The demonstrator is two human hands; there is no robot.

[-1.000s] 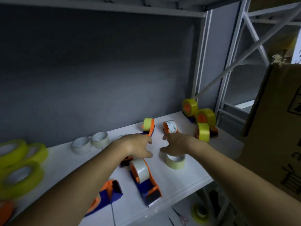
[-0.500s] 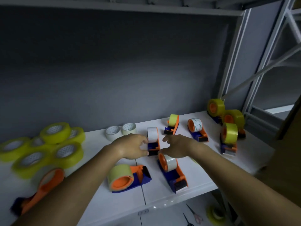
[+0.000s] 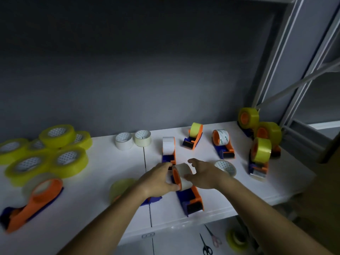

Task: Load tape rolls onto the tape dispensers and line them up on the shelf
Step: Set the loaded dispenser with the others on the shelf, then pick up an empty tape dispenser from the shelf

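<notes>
An orange and blue tape dispenser [image 3: 191,201] with a pale tape roll [image 3: 182,174] on its wheel lies near the front of the white shelf [image 3: 103,205]. My left hand [image 3: 158,179] grips the roll's orange side from the left. My right hand [image 3: 204,173] closes on the roll from the right, thumb on its face. Loaded dispensers stand behind: one white-rolled [image 3: 168,149], one yellow-rolled [image 3: 194,136], one printed-rolled [image 3: 222,142]. Three more with yellow rolls cluster at the right [image 3: 259,153].
Several loose yellow rolls [image 3: 68,159] pile at the left, beside an orange dispenser [image 3: 35,197]. Two small white rolls [image 3: 124,140] stand at the back. One loose roll [image 3: 226,167] lies behind my right hand. Scissors [image 3: 206,244] lie on a lower level. A shelf post [image 3: 272,57] stands at the right.
Both hands drew back from the white-rolled dispenser and closed around the roll on the nearer dispenser. The view shifted left and down, showing more of the left pile.
</notes>
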